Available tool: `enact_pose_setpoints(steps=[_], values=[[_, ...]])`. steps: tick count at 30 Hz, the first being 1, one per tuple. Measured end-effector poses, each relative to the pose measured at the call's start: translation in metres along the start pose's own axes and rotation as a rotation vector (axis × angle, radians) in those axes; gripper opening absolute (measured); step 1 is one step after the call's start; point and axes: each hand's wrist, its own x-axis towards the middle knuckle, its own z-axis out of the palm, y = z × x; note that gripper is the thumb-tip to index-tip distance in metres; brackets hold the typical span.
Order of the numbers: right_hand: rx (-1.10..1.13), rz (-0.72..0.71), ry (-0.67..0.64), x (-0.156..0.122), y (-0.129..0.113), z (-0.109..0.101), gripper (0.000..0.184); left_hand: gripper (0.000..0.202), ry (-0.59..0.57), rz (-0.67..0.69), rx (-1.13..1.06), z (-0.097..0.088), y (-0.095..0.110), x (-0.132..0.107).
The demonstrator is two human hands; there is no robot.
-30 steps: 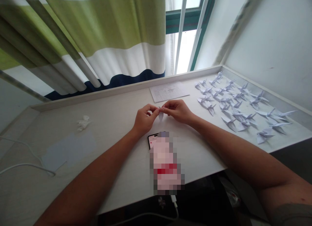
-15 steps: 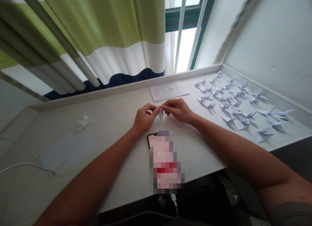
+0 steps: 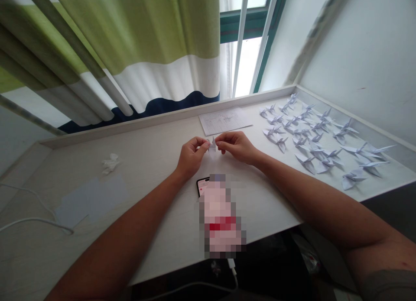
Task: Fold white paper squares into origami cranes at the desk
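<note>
The left hand (image 3: 191,157) is closed at thumb and forefinger on one small folded paper (image 3: 213,145), which it holds up over the middle of the table (image 3: 156,151). The right hand (image 3: 238,146) is just to the right of it, thumb and fingers drawn close together; whether its tips touch the paper I cannot tell. To work so small a fold well, I would keep the left pinch firm but light, close to the layers, let the right fingertips shape one point at a time, and bring each crease sharp without pulling, since thin paper could tear at the narrow tips.

On the near side of the hands lies one phone (image 3: 222,214), largely hidden by blurring, with one charging cable (image 3: 232,264) at its near end. Beyond the hands, one printed sheet (image 3: 225,121) lies flat near the far edge. On the right stand the folded paper birds (image 3: 352,179), roughly twenty or more; they overlap too much for an exact count. On the left are at least two overlapping blank sheets (image 3: 78,202), one crumpled white clump (image 3: 111,163) just beyond them, and two runs of white cord (image 3: 42,220), perhaps the same one. Past the far edge hang a striped curtain (image 3: 165,28) and, right of it, one window (image 3: 248,65).
</note>
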Motion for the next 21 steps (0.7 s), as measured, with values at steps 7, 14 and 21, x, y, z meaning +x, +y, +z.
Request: enact_pose_setpoints(steps=[7, 14, 21], values=[[0.004, -0.014, -0.027, -0.0012, -0.0051, 0.0034, 0.017, 0.026, -0.094, -0.022, -0.083, 0.0029, -0.0003, -0.0029], [-0.114, -0.013, -0.022, -0.0016, -0.0023, -0.0022, 0.017, 0.024, 0.042, 0.033, -0.013, -0.0018, -0.0042, 0.002], [-0.488, -0.223, -0.323, -0.0058, -0.0079, 0.005, 0.016, 0.016, 0.107, 0.053, 0.023, -0.0034, -0.0016, 0.0008]])
